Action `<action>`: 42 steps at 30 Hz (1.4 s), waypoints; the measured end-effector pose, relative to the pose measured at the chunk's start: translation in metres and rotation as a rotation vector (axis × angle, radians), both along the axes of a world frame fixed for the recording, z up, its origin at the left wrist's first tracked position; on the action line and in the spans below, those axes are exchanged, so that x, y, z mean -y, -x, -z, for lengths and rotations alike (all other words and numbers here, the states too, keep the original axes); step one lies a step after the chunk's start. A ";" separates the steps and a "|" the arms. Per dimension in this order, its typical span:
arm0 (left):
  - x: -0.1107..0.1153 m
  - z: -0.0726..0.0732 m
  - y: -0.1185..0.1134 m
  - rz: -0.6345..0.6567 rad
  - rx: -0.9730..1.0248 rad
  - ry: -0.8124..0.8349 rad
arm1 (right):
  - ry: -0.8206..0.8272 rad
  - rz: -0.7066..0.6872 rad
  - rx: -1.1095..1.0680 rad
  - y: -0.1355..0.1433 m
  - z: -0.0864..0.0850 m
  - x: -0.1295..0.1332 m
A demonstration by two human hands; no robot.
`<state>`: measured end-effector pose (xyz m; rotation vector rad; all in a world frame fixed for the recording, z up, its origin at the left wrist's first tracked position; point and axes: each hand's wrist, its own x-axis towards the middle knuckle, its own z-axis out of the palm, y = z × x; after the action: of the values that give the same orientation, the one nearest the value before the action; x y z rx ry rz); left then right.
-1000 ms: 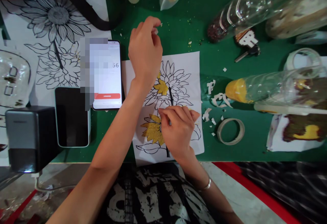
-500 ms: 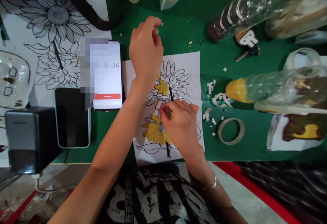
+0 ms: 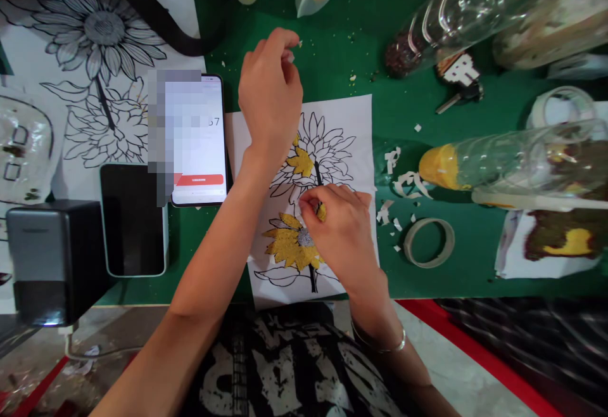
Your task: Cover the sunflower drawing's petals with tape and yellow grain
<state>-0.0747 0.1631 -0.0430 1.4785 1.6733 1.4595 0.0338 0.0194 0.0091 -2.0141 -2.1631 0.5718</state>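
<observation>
Flower sheet point(image 3: 342, 163) lay on the green table point(image 3: 332, 68), directly before the person, its lower edge at the table's front edge. Grainy yellow petals point(image 3: 287, 249) covered much of the lower flower's left side; a smaller yellow patch point(image 3: 301, 162) marked the upper one.

Technique: this looked like fine fingertip work, best done with small, light touches kept inside the black outlines. In my judgement the sheet wanted steadying near a corner, and the heel of the working hand kept clear of the yellow, lest it smear or lift.

Pose: right hand point(image 3: 339, 230) was bent over the sheet's middle, between the two blooms — thumb and forefinger narrowed to a pinch, tips together; whether a bit sat between them I could not tell. Its wrist, with a bangle point(image 3: 403, 343), angled in from the lower right. Left forearm crossed the sheet's left side; left hand point(image 3: 270, 90) sat at its top edge, fingers curled. Pale specks showed by those fingertips — held or not, unclear.
</observation>
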 end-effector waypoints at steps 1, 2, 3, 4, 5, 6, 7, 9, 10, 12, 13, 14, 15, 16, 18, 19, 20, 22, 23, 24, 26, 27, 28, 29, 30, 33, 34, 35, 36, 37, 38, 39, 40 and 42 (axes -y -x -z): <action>0.000 0.000 0.000 0.000 0.000 0.003 | -0.002 -0.019 0.003 0.000 0.000 0.000; 0.001 -0.001 0.000 0.000 0.000 0.004 | -0.005 -0.041 0.009 0.000 0.000 -0.001; 0.001 -0.001 -0.001 -0.001 0.000 0.003 | -0.009 -0.062 0.018 0.000 0.001 -0.001; 0.001 -0.001 -0.001 -0.002 0.000 0.002 | -0.014 -0.082 0.030 0.000 0.001 -0.002; 0.001 -0.001 -0.001 -0.002 -0.001 -0.001 | -0.019 -0.102 0.048 0.000 0.001 -0.002; 0.001 -0.001 -0.001 -0.003 -0.003 -0.004 | -0.027 -0.124 0.069 0.000 0.000 -0.003; 0.001 -0.001 -0.001 -0.005 -0.005 -0.008 | -0.036 -0.150 0.093 0.001 0.000 -0.004; 0.001 -0.001 -0.001 -0.006 -0.008 -0.014 | -0.058 -0.205 0.146 0.001 -0.001 -0.005; 0.001 0.000 -0.001 -0.005 -0.009 -0.017 | -0.068 -0.230 0.174 0.002 -0.002 -0.006; 0.000 0.000 -0.001 -0.006 -0.010 -0.018 | -0.076 -0.262 0.227 0.004 -0.004 -0.007; 0.000 0.000 -0.001 -0.008 -0.012 -0.013 | -0.074 -0.270 0.251 0.005 -0.004 -0.008; 0.000 0.000 -0.001 -0.011 -0.013 -0.006 | -0.071 -0.277 0.272 0.007 -0.005 -0.009; 0.000 0.000 -0.001 -0.012 -0.015 0.004 | -0.067 -0.284 0.289 0.008 -0.006 -0.009; 0.000 -0.001 0.000 -0.011 -0.017 0.013 | -0.065 -0.291 0.304 0.010 -0.006 -0.009; 0.000 -0.003 0.000 -0.003 -0.023 0.028 | -0.059 -0.308 0.326 0.012 -0.007 -0.010; 0.001 -0.004 0.000 0.001 -0.026 0.034 | -0.057 -0.315 0.336 0.013 -0.007 -0.010; 0.001 -0.005 -0.001 0.004 -0.030 0.040 | -0.057 -0.320 0.346 0.014 -0.007 -0.010; 0.002 -0.006 -0.001 0.005 -0.038 0.051 | -0.061 -0.325 0.358 0.015 -0.006 -0.010; 0.002 -0.007 -0.001 0.003 -0.042 0.056 | -0.068 -0.323 0.360 0.015 -0.005 -0.010; 0.002 -0.007 -0.002 0.001 -0.047 0.060 | -0.076 -0.317 0.360 0.015 -0.005 -0.010; 0.002 -0.006 -0.003 -0.006 -0.055 0.064 | -0.092 -0.304 0.351 0.014 -0.003 -0.010; 0.002 -0.006 -0.003 -0.009 -0.058 0.065 | -0.095 -0.296 0.344 0.013 -0.002 -0.009; 0.001 -0.006 -0.003 -0.012 -0.062 0.066 | -0.096 -0.290 0.333 0.012 -0.001 -0.009; 0.001 -0.006 -0.003 -0.014 -0.067 0.068 | -0.093 -0.286 0.319 0.011 0.000 -0.009; 0.001 -0.006 -0.003 -0.015 -0.074 0.071 | -0.091 -0.284 0.302 0.010 0.001 -0.009; 0.001 -0.007 -0.003 -0.013 -0.099 0.083 | -0.090 -0.274 0.257 0.008 0.003 -0.009; 0.002 -0.007 -0.003 -0.012 -0.107 0.083 | -0.091 -0.269 0.247 0.007 0.003 -0.009; 0.002 -0.007 -0.003 -0.012 -0.113 0.081 | -0.093 -0.265 0.238 0.006 0.004 -0.008; 0.002 -0.007 -0.002 -0.014 -0.119 0.078 | -0.097 -0.261 0.229 0.005 0.004 -0.008; 0.002 -0.007 -0.002 -0.016 -0.124 0.074 | -0.102 -0.258 0.217 0.004 0.005 -0.007; 0.002 -0.007 -0.002 -0.017 -0.129 0.070 | -0.108 -0.256 0.204 0.003 0.005 -0.007; 0.002 -0.007 -0.002 -0.017 -0.134 0.066 | -0.114 -0.252 0.189 0.003 0.005 -0.006; 0.002 -0.006 -0.002 -0.015 -0.138 0.061 | -0.120 -0.244 0.173 0.002 0.005 -0.005; 0.001 -0.004 -0.001 -0.010 -0.143 0.046 | -0.127 -0.229 0.138 0.000 0.005 -0.001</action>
<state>-0.0733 0.1619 -0.0387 1.5839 1.7882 1.3394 0.0340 0.0209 0.0046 -1.8035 -2.4627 0.3184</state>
